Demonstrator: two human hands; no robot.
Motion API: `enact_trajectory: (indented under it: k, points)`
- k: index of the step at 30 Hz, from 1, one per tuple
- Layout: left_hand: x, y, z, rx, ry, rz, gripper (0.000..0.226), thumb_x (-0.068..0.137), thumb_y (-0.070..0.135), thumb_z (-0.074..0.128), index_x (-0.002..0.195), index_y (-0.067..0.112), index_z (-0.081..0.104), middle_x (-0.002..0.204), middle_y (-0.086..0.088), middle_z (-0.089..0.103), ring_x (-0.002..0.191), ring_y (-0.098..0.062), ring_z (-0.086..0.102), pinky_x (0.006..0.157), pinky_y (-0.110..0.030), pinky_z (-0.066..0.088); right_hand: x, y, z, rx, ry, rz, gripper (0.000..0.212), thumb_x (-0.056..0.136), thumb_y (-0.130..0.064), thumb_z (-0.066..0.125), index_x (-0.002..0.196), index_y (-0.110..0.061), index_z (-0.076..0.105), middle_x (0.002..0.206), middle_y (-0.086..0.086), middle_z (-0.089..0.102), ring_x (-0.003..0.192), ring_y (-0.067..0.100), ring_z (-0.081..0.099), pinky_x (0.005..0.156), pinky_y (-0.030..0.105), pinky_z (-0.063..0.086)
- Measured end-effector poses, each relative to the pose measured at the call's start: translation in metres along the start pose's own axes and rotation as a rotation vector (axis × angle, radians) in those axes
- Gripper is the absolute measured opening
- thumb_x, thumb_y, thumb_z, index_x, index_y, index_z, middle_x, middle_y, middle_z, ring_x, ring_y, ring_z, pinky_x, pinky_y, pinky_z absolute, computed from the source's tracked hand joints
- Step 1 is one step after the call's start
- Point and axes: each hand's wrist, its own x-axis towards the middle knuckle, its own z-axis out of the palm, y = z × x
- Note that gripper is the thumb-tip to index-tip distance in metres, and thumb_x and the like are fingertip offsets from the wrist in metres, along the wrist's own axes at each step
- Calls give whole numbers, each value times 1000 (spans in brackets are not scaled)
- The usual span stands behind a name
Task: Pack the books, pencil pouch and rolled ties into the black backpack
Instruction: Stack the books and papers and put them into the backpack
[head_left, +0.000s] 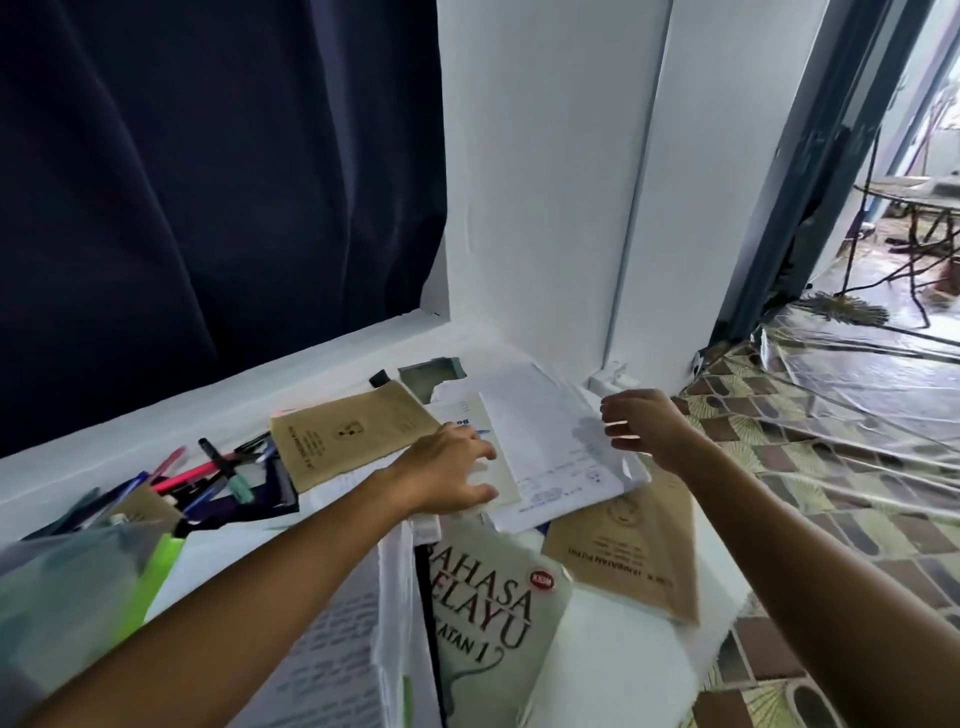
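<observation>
Books and loose papers heaped on white bench.
Left hand (452, 475) lies flat, fingers spread, on white sheets (545, 441) mid-bench; right hand (644, 426) hovers just beside them, fingers loosely curled, holding nothing. Glossy book (488, 613) reading "BAHASA MELAYU" at near edge; brown paper-covered books (348, 436) flank; pens (208, 478) left.

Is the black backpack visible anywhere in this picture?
No, only brown paper-covered exercise books, white paper sheets, coloured pens and both hands show on the white ledge.
</observation>
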Motion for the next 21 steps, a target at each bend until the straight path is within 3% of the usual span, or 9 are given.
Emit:
enact_trajectory:
  k: [4,8,12,14,17,21]
  points:
    - [63,1,15,190,-89,68,64,90,58,53,142,22,46,150,-4,41,141,-22,30,114,-38,30,68,8,-13,-132,0,10,13,91,-2,57,80,-6,63,83,15,55,62,19,45,57,26,37]
    - [93,-12,28,332,-243,123,73,90,71,38,149,28,34,160,-1,25,150,-25,10,119,-44,19,114,15,-10,-202,-77,153,8,94,-9,59,92,-1,60,74,13,57,59,24,54,61,32,47]
    - [96,-20,29,309,-284,179,100,72,85,10,147,26,37,158,-2,29,149,-27,14,119,-39,21,140,20,0,-227,-151,254,28,88,-21,68,100,3,60,74,13,52,61,24,49,57,31,44]
    - [95,-24,29,273,-254,201,97,73,80,12,144,21,44,155,-4,35,147,-27,20,117,-40,28,145,19,2,-177,-231,300,38,82,-24,76,102,4,59,79,14,58,64,24,58,57,30,50]
    - [93,-34,29,228,-231,211,83,83,73,24,137,17,52,151,-7,41,144,-28,28,109,-46,40,149,15,6,-51,-460,407,55,73,-20,82,117,4,59,110,22,69,97,38,68,75,47,58]
    - [89,-45,34,236,-190,232,71,91,68,31,136,18,51,149,-8,43,142,-31,32,105,-48,44,152,17,15,-82,-693,317,45,80,-2,72,122,-1,54,115,24,65,104,42,64,86,58,53]
